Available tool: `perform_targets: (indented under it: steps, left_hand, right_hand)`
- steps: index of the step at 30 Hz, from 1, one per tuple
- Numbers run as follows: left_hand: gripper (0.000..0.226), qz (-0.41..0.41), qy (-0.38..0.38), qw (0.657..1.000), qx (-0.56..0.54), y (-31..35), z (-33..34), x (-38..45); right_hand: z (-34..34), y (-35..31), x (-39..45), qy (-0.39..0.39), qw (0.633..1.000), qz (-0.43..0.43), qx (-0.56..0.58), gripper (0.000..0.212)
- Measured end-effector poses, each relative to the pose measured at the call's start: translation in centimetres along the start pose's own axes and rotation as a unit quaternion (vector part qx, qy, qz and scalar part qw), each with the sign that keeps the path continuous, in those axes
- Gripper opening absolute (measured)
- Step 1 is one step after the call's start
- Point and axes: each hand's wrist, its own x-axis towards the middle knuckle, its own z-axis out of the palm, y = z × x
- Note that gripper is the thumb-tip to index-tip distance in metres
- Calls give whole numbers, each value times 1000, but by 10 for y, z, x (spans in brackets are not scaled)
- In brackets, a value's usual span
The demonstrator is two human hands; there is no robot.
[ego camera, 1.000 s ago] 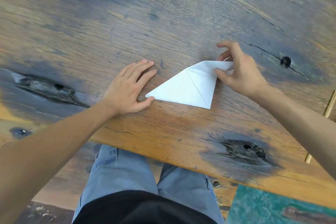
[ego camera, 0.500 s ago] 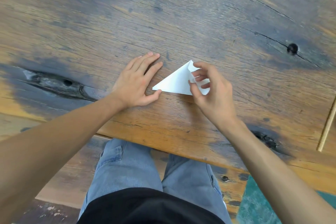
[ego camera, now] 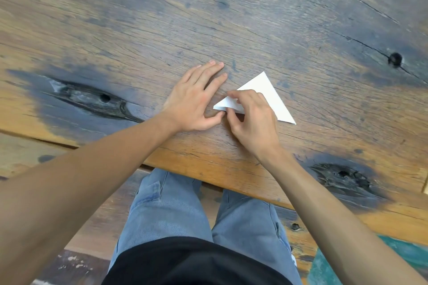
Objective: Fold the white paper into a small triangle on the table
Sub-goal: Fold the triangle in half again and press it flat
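Pressing at the left tip of the white paper (ego camera: 266, 92), the right hand (ego camera: 251, 120) is curled with its thumb and first fingers closed on that corner; a second ago the same hand was at the far right, holding up the opposite corner of a wider, kite-like shape, and half a second ago it was carrying that flap across. The flap now lies over the rest, so the sheet reads as one smaller triangle, flat on the wooden surface (ego camera: 301, 18) near its front edge, with its long side running from the pinched tip down to the right corner. The left hand (ego camera: 195, 102) lies flat and spread, palm down on the wood just beside the paper's left tip, holding nothing; its thumb touches, or nearly touches, the right hand's fingers, and it has barely shifted. In my judgement the fold itself is made and what remains is firming it: matching the two tips and running a finger along the new crease so the layers do not spring apart.
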Motion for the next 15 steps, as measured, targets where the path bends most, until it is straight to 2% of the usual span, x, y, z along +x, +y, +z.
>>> perform_targets:
  steps: [10, 15]
  left_hand:
    - [86, 6, 10, 1000, -3, 0, 1, 0]
    - [78, 3, 18, 1000, 1, -1, 2, 1]
  right_hand:
    - [2, 2, -3, -34, 999, -28, 16, 32]
    - [3, 4, -4, -37, 999, -33, 20, 33]
